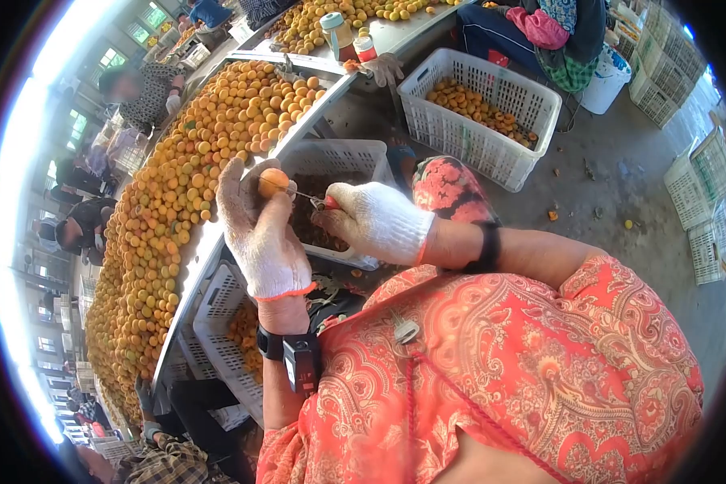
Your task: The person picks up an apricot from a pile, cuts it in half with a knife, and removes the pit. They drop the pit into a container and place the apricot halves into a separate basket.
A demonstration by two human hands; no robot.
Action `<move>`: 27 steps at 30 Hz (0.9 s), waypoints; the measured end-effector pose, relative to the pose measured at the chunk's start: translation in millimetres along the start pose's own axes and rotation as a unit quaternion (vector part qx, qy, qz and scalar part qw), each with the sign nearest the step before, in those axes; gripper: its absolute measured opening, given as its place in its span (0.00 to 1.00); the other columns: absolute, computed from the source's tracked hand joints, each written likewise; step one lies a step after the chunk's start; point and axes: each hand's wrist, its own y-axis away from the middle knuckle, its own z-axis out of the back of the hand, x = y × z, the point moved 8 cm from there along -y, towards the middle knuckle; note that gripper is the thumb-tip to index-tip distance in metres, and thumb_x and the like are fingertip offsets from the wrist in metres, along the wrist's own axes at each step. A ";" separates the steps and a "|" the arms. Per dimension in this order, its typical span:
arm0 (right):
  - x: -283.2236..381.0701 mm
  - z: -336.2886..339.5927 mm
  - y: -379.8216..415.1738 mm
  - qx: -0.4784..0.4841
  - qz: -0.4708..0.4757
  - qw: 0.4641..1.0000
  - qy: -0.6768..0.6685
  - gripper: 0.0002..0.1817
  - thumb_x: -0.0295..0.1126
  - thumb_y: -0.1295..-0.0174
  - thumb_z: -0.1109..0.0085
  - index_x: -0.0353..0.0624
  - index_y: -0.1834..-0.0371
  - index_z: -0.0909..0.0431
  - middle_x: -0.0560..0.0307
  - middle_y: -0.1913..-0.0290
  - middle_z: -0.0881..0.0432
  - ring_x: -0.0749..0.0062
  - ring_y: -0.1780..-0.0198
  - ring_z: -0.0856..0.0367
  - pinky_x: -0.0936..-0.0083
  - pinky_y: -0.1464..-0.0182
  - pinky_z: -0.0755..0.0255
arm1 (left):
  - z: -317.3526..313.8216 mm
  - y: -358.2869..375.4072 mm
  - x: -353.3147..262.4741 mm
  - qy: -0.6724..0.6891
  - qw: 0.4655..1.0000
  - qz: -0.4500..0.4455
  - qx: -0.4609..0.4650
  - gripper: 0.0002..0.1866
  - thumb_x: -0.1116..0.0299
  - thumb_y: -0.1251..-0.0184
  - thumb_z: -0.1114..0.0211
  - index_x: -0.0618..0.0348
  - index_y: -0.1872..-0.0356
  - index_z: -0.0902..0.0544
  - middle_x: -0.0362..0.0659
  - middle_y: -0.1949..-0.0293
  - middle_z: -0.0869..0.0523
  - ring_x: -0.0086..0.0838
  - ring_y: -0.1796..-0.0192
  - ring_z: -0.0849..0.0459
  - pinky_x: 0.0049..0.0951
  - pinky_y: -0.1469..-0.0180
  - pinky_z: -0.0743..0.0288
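My left hand (258, 234), in a soiled white glove, is closed around an orange apricot (273, 182) between the thumb and fingers. My gloved right hand (385, 219) grips a small knife (331, 202) by its red handle. Its thin blade points left, with the tip right at the apricot. Beneath both hands stands a grey plastic crate (369, 148) with dark bits in its bottom. Left of my left hand, a long metal table carries a heap of whole apricots (157, 210).
A white crate (476, 149) of apricot halves stands on the floor ahead. Another crate (222, 327) with orange pieces sits below the table edge. A bottle (338, 36) and a red-labelled jar (365, 48) stand on the table. Several people work nearby; stacked crates (706, 202) line the right.
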 end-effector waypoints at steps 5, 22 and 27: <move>-0.5 -1.2 0.4 0.011 -0.003 1.000 0.008 0.18 0.45 0.31 0.43 0.39 0.60 0.21 0.37 0.66 0.16 0.41 0.58 0.15 0.53 0.57 0.23 | 0.7 0.4 3.1 0.042 0.998 0.036 0.009 0.31 0.88 0.37 0.42 0.65 0.32 0.34 0.50 0.45 0.21 0.30 0.46 0.21 0.30 0.41 0.25; 2.5 2.9 3.4 0.001 0.019 1.000 0.010 0.18 0.46 0.31 0.42 0.39 0.61 0.20 0.39 0.65 0.15 0.41 0.59 0.15 0.55 0.57 0.22 | 0.1 -4.4 -5.4 -0.086 0.996 -0.036 0.014 0.34 0.89 0.43 0.44 0.66 0.31 0.35 0.53 0.44 0.21 0.29 0.47 0.24 0.28 0.41 0.29; 2.2 3.8 3.0 0.002 0.005 1.000 0.002 0.18 0.45 0.32 0.41 0.39 0.61 0.20 0.39 0.66 0.15 0.41 0.59 0.15 0.55 0.58 0.22 | -2.0 -3.4 -9.6 -0.055 0.998 -0.034 0.005 0.34 0.89 0.43 0.43 0.65 0.32 0.34 0.51 0.45 0.20 0.28 0.48 0.22 0.28 0.43 0.27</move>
